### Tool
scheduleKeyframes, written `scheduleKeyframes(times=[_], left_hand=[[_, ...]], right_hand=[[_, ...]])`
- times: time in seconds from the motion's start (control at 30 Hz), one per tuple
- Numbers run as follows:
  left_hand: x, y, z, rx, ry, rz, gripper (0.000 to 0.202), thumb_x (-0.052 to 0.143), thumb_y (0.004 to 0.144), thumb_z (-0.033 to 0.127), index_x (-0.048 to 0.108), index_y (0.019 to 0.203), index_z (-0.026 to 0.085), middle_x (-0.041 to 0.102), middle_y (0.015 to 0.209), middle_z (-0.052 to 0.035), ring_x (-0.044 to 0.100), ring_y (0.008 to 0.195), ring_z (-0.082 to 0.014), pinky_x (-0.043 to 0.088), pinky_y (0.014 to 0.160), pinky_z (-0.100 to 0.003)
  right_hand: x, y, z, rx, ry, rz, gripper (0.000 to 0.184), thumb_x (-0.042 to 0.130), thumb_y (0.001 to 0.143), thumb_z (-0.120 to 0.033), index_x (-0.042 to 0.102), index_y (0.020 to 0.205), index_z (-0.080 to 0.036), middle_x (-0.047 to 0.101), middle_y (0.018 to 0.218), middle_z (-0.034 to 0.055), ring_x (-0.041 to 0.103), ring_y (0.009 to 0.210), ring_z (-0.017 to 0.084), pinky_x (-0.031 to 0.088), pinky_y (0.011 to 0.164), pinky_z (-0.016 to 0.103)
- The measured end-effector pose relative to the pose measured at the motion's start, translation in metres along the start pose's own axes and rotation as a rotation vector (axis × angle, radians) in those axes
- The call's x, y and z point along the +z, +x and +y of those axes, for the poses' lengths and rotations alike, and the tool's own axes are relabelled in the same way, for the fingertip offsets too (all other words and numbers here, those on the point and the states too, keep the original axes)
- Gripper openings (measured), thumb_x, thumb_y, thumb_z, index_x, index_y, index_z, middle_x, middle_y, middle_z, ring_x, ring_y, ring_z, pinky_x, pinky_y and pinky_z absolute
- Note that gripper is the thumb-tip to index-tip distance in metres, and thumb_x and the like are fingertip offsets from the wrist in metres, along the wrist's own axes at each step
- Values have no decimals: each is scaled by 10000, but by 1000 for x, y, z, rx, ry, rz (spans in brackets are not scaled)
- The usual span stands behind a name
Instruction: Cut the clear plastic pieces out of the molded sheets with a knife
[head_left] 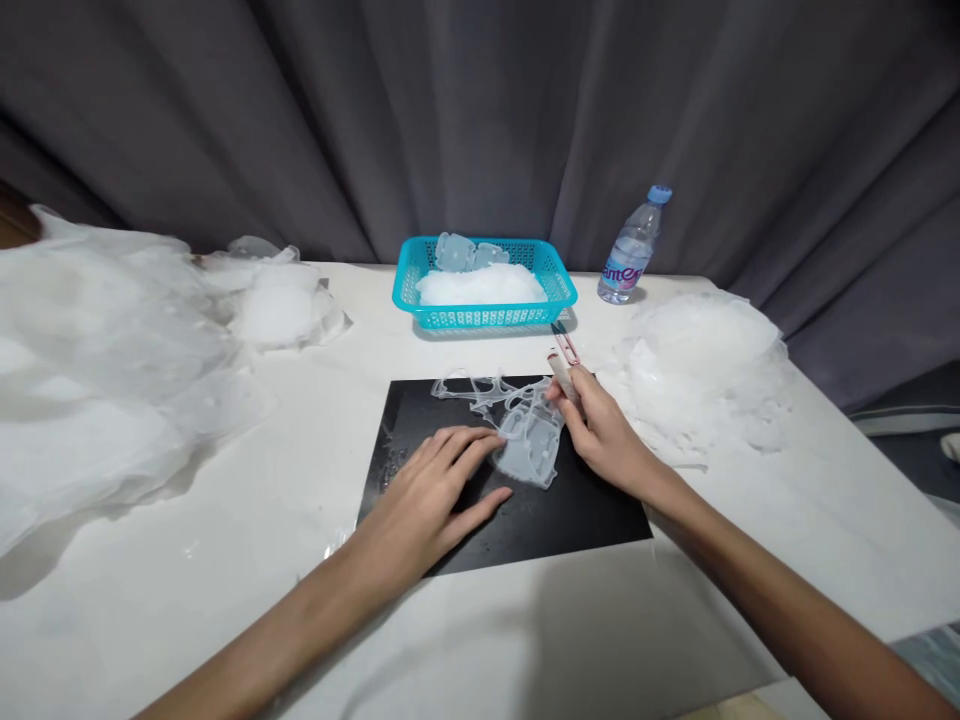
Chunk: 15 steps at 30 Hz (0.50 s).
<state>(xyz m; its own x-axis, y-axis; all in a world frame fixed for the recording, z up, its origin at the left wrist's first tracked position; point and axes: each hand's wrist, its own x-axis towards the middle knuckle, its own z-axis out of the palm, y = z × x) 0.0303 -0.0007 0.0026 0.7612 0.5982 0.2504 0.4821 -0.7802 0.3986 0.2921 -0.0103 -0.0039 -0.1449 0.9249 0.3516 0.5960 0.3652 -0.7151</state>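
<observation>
A translucent, moulded plastic piece lies on a black mat, with thin, stringy plastic scraps attached or lying against its far side. My left hand rests on the mat with fingers stretched out, its fingertips at the piece's left edge and the thumb apart. In my right hand is a slim tool with a whitish handle, held near the piece's upper right corner. Its working end is hidden, so I cannot tell its kind. Small red-handled snips lie just beyond that hand.
A turquoise basket at the back holds white material and translucent pieces. To its right stands a water bottle. Crumpled, whitish plastic heaps up at left, and another pile lies at right. Grey curtains hang behind the table.
</observation>
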Motion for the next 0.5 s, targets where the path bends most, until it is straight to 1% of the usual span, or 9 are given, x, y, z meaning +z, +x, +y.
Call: scheduleKeyframes(times=[0.1, 0.17, 0.2, 0.27, 0.33, 0.37, 0.43, 0.5], left_hand=[[3, 0, 0, 91, 52, -3, 372, 551, 1069, 292, 589, 1434, 238, 568, 1454, -126, 542, 1343, -301, 498, 1115, -513], [4, 0, 0, 116, 74, 3, 383, 563, 1060, 283, 607, 1439, 242, 572, 1444, -137, 551, 1342, -314, 511, 1114, -528], [3, 0, 0, 115, 63, 1, 393, 569, 1058, 284, 605, 1446, 236, 584, 1425, -141, 570, 1323, -306, 531, 1100, -511], [3, 0, 0, 121, 9, -17, 402, 557, 1063, 262, 590, 1462, 224, 609, 1398, -137, 606, 1293, -270, 569, 1069, -442], [1, 1, -1, 150, -37, -42, 389, 540, 1068, 231, 593, 1453, 207, 638, 1400, -126, 613, 1307, -245, 582, 1059, -396], [1, 2, -2, 173, -43, -47, 374, 543, 1067, 227, 608, 1434, 198, 653, 1404, -122, 599, 1338, -249, 575, 1075, -402], [-1, 4, -3, 204, -38, -52, 318, 568, 1060, 241, 659, 1359, 182, 670, 1417, -118, 537, 1422, -273, 534, 1130, -443], [-4, 5, -3, 209, -49, -59, 239, 585, 1056, 262, 708, 1243, 177, 668, 1427, -120, 517, 1442, -277, 503, 1155, -452]], right_hand=[[-1, 3, -1, 21, -98, 75, 208, 373, 1029, -136, 559, 1069, -221, 556, 1098, 101, 579, 1112, 259, 482, 1019, 454], [-3, 1, -9, 25, -139, 92, 125, 474, 1034, -205, 585, 1091, -214, 564, 1145, 118, 578, 1147, 276, 490, 1018, 457], [-4, -1, -14, 22, -145, 56, 105, 550, 1018, -242, 590, 1111, -216, 584, 1151, 115, 589, 1134, 278, 503, 994, 444], [-6, -7, -24, 17, -145, -92, 226, 656, 975, -268, 580, 1184, -227, 635, 1111, 87, 619, 1070, 267, 525, 923, 413], [-7, -13, -31, 13, -144, -222, 298, 622, 989, -213, 547, 1277, -237, 666, 1058, 61, 636, 1028, 253, 527, 887, 397], [-7, -14, -33, 9, -144, -251, 316, 579, 1003, -176, 532, 1309, -237, 669, 1051, 58, 639, 1026, 249, 526, 888, 396], [-6, -15, -31, -12, -134, -245, 306, 506, 1020, -125, 536, 1305, -231, 660, 1072, 64, 637, 1042, 243, 525, 905, 397], [-5, -11, -24, -36, -127, -149, 251, 478, 1033, -131, 560, 1251, -226, 634, 1101, 77, 634, 1039, 240, 527, 910, 392]])
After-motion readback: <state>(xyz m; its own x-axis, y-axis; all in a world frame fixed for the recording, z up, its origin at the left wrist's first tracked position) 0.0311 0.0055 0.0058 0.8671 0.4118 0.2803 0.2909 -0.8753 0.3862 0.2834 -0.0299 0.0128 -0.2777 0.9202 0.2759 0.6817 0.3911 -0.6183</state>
